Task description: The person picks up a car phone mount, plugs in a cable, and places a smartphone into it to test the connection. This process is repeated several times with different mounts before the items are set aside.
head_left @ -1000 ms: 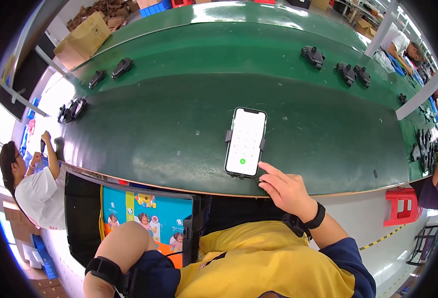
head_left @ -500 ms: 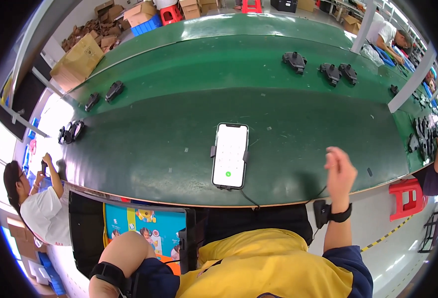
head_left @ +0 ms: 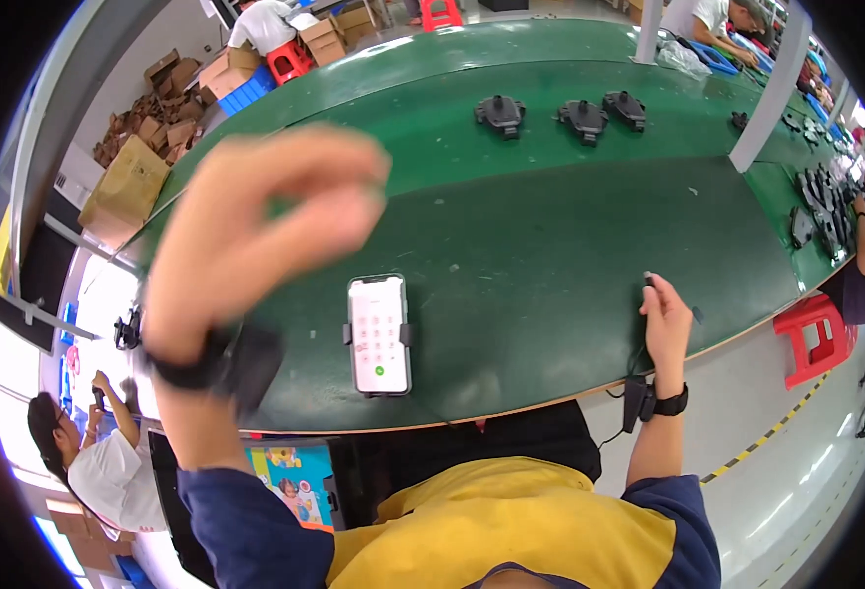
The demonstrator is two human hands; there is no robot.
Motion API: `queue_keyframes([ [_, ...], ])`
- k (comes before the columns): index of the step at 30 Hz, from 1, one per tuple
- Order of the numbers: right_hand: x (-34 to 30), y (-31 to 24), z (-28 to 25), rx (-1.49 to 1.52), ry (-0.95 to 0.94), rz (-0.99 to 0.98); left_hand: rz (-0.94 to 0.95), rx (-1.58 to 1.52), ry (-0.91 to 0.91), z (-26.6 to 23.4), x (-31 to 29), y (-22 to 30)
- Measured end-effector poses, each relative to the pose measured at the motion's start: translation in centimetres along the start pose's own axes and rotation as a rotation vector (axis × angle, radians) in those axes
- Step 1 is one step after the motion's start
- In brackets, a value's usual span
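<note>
Red stool (head_left: 811,313) right; large cardboard box (head_left: 124,193) left.

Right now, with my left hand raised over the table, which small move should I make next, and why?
Perhaps lower your left hand slowly beside the phone: the hand is raised and blurred, while the lit phone sits screen-up on the table, untouched, and your right hand is well to its right.

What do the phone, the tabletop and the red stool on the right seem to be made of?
Phone: probably a glossy glass screen, by its smooth lit face; dark edging could be plastic or metal. Tabletop: green, semi-gloss, likely rubber or vinyl, from its soft sheen and scuffs. Red stool: apparently smooth moulded plastic, from its uniform colour and cut-out.
</note>
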State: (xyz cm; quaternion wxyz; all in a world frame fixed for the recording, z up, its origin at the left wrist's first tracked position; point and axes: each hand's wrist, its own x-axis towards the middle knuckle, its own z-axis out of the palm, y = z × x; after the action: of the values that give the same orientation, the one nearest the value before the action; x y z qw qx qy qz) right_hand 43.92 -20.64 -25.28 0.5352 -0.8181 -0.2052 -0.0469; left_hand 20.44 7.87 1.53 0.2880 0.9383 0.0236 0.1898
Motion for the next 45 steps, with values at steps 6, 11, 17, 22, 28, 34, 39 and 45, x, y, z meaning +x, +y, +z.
queue_keyframes([
  [6,0.4,-1.3,0.5,0.091,-0.1,0.108,-0.084,1.057,-0.119,10.3,17.7,-11.4],
  [11,0.0,-1.0,0.0,0.042,-0.075,0.092,-0.269,0.847,0.138,21.3,25.0,-18.4],
  [17,-0.1,-0.5,0.1,-0.037,-0.036,0.014,-0.536,1.0,0.324,27.5,26.0,-23.2],
  [22,0.2,-0.2,-0.2,-0.063,-0.057,0.004,-0.617,0.967,0.154,25.5,27.4,-25.0],
  [28,0.5,-0.3,0.0,0.021,-0.066,0.012,-0.536,0.641,0.303,18.6,23.1,-21.3],
  [34,0.1,-0.2,-0.7,0.277,-0.044,0.165,-0.517,-0.871,0.225,12.4,13.6,-11.7],
  [39,-2.7,-8.1,2.3,0.633,-0.386,0.23,-0.554,-1.305,0.27,13.0,3.5,-4.7],
  [45,-5.0,-14.5,4.4,0.773,-0.681,0.077,-0.622,-1.57,0.375,17.5,-2.9,-2.9],
])
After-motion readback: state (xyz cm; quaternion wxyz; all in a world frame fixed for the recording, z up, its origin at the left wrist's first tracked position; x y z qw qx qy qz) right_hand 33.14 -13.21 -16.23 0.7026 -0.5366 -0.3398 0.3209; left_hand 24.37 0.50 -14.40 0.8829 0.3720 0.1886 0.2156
